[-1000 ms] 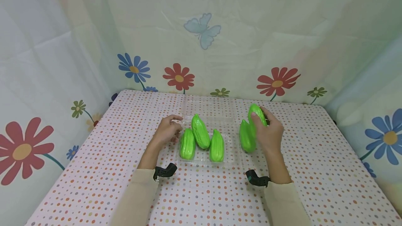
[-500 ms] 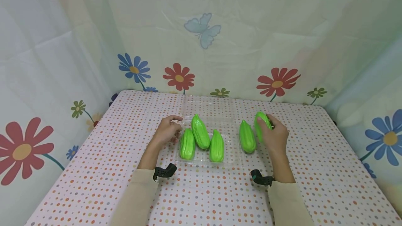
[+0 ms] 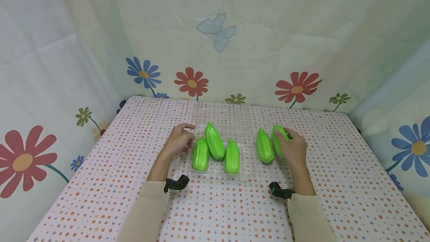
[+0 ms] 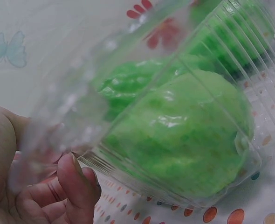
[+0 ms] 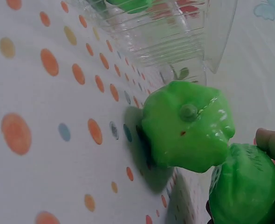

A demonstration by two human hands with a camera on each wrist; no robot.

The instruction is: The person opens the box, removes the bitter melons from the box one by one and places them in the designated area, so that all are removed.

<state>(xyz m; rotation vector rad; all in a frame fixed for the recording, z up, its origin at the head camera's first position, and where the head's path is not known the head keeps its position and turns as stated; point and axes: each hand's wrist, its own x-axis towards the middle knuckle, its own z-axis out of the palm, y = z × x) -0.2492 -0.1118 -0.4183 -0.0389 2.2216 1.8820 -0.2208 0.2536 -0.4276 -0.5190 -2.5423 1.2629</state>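
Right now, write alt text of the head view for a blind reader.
A person's right hand holds a glossy green, ridged, oblong vegetable-like piece beside a matching one on a dotted pale tablecloth. The left hand holds an open, clear plastic box containing three more.

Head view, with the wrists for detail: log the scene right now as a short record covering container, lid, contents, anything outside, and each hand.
Container: clear plastic, on the dotted table
Lid: open, on the far side
Inside: three green vegetables, namely left one, middle one, right one
Outside: one loose vegetable, right of the container
Left hand: holds the container's left edge
Right hand: holds a fifth vegetable, right of the loose one
Fifth vegetable touching table: cannot tell
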